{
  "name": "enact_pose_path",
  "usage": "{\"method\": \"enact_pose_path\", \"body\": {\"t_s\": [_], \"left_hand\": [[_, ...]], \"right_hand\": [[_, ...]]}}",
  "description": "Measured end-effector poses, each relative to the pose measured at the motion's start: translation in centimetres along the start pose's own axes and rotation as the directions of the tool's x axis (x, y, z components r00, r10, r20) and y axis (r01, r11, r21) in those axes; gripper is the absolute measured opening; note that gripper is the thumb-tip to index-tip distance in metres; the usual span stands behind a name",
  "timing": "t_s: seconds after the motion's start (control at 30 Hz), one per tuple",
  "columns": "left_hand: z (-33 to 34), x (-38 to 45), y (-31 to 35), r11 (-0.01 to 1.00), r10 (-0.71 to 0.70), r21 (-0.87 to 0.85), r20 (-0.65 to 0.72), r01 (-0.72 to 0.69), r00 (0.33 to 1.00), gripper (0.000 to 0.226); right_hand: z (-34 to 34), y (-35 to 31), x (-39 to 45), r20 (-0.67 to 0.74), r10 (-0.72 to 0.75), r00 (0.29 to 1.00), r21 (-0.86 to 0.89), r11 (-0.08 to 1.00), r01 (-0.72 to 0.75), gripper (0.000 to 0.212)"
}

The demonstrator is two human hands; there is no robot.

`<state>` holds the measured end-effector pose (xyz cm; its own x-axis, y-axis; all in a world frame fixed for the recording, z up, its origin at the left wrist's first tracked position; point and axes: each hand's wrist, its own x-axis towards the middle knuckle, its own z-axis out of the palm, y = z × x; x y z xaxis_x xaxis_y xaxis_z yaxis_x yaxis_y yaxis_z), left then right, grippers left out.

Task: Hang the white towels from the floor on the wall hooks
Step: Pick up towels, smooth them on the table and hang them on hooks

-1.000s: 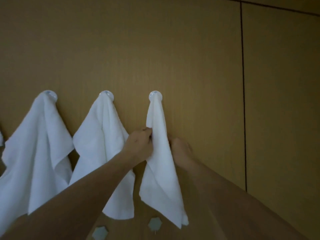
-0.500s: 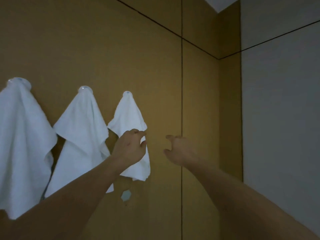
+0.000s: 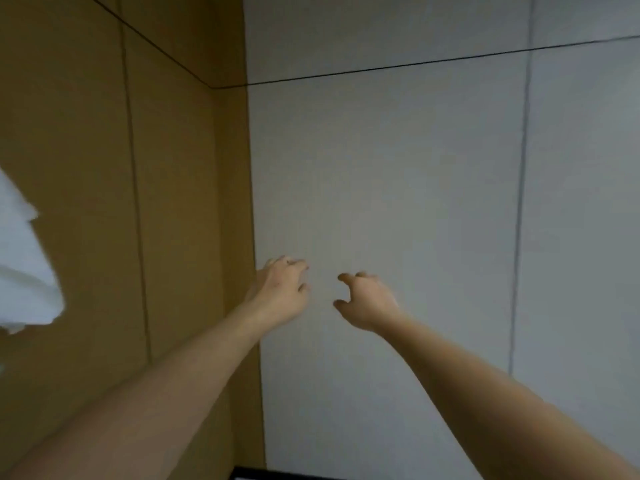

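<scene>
A grey wall panel (image 3: 398, 188) fills the space behind both hands, meeting a tan wooden wall (image 3: 104, 168) at a corner just left of the left hand (image 3: 282, 294). One white towel (image 3: 24, 265) shows blurred at the frame's edge, far left of both hands. The left hand and right hand (image 3: 367, 301) hang loosely curled, empty, close together

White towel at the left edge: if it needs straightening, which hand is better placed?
Left, probably. The left hand is empty and nearer the white towel; the right hand, also empty, is farther.
</scene>
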<state>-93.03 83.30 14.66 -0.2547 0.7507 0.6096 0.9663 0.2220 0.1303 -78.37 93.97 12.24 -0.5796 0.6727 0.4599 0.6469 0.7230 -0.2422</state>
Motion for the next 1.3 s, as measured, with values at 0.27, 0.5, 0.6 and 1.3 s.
{"method": "enact_pose_path", "body": {"t_s": [0.27,0.5,0.6,1.3], "left_hand": [[10.8,-2.4,30.4,0.936,0.299,-0.232,0.132,-0.263,0.945,0.050],[18.0,-8.3,56.1,0.794,0.556,-0.442,0.252,-0.417,0.792,0.056],[19.8,-10.9,65.6,0.711,0.671,-0.504,0.277,-0.490,0.688,0.057],[40.0,-17.1,114.2,0.217,0.975,-0.786,0.206,-0.580,0.085,0.054]], "right_hand": [[-9.7,26.0,-18.6,-0.014,0.389,0.921,-0.138,0.912,-0.387,0.061],[-19.0,43.4,-36.3,-0.065,0.676,0.734,-0.186,0.715,-0.674,0.063],[-22.2,48.7,-43.2,-0.095,0.775,0.625,-0.190,0.602,-0.776,0.063],[-31.4,84.1,-70.2,-0.193,0.971,-0.140,-0.023,-0.147,-0.989,0.059]]}}
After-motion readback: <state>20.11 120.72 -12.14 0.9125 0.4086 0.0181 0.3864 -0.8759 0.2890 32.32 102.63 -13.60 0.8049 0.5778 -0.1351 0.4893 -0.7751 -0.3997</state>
